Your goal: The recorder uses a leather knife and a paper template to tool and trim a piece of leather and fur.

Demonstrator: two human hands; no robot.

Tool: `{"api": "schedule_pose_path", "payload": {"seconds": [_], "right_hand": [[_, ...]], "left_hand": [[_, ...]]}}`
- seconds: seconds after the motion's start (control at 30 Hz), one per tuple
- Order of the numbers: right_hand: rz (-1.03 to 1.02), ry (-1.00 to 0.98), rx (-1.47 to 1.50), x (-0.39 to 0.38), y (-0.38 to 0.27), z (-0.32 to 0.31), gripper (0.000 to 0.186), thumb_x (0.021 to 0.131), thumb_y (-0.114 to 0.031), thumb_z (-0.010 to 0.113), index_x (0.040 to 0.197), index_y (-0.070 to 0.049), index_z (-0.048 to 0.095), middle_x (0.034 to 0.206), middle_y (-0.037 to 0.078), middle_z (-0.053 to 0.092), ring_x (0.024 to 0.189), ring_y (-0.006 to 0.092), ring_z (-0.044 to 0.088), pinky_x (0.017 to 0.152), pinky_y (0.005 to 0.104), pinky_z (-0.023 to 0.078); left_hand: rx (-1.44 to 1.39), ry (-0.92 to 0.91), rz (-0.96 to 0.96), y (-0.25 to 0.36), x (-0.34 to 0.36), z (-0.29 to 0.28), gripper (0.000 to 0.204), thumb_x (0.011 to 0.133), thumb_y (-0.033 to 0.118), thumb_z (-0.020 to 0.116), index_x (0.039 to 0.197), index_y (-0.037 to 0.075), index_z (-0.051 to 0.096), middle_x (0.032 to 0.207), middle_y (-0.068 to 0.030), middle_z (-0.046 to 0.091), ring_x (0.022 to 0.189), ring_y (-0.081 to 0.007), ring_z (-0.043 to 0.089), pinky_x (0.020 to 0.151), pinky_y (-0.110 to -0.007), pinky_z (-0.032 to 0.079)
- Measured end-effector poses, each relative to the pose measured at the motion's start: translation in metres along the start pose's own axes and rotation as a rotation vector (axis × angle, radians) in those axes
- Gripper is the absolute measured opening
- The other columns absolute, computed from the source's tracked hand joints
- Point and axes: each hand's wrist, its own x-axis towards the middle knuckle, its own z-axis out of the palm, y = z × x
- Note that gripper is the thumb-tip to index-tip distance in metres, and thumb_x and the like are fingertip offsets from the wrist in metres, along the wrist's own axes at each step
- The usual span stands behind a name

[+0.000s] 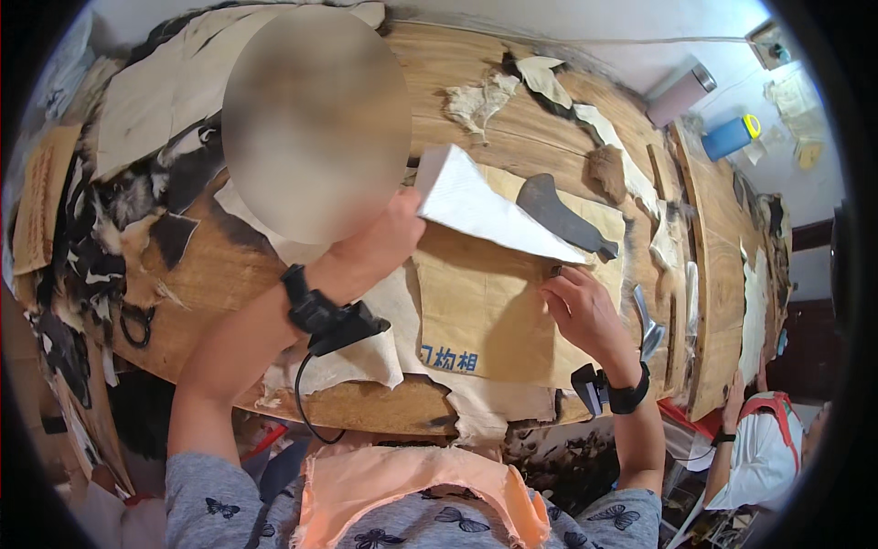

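Observation:
My left hand (395, 226), fingers curled, grips the left corner of a white folded sheet (471, 197), which is raised over a tan paper piece (494, 306) with blue printing. My right hand (576, 304) has its fingers bent together at the sheet's right tip, near a small dark item I cannot make out. A dark grey curved flat piece (553, 201) lies just behind the sheet. Pale hide (357, 361) lies under and left of the paper. A metal tool (649, 325) lies right of my right hand. A blurred oval covers the area beyond my left hand.
Fur and hide scraps (165, 242) cover the wooden table's left; pale strips (622, 156) lie at the back. A pink flask (681, 91) and blue cup (730, 137) stand back right. A wooden board (718, 348) runs along the right, where another person's arm (727, 425) shows.

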Motion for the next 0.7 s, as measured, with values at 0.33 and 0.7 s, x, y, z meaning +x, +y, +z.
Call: {"api": "schedule_pose_path", "payload": {"seconds": [0.33, 0.7], "right_hand": [[0.032, -0.055, -0.226, -0.023, 0.018, 0.022, 0.050, 0.091, -0.037, 0.044, 0.134, -0.012, 0.041, 0.134, 0.012, 0.042, 0.133, 0.0328, 0.026, 0.105, 0.0450, 0.022], [-0.031, -0.070, -0.134, -0.025, 0.024, 0.018, 0.049, 0.085, -0.030, 0.055, 0.131, -0.014, 0.046, 0.122, 0.012, 0.050, 0.134, 0.0322, 0.025, 0.105, 0.0444, 0.023]], "left_hand": [[-0.259, -0.281, -0.270, -0.010, -0.002, -0.031, 0.022, 0.068, 0.018, 0.061, 0.075, -0.002, 0.064, 0.064, -0.0214, 0.059, 0.062, -0.0361, 0.059, 0.060, -0.040, 0.048], [-0.264, -0.302, -0.253, -0.011, -0.030, -0.017, 0.023, 0.069, 0.019, 0.063, 0.078, -0.002, 0.065, 0.067, -0.0238, 0.059, 0.066, -0.0394, 0.059, 0.062, -0.042, 0.049]]}}
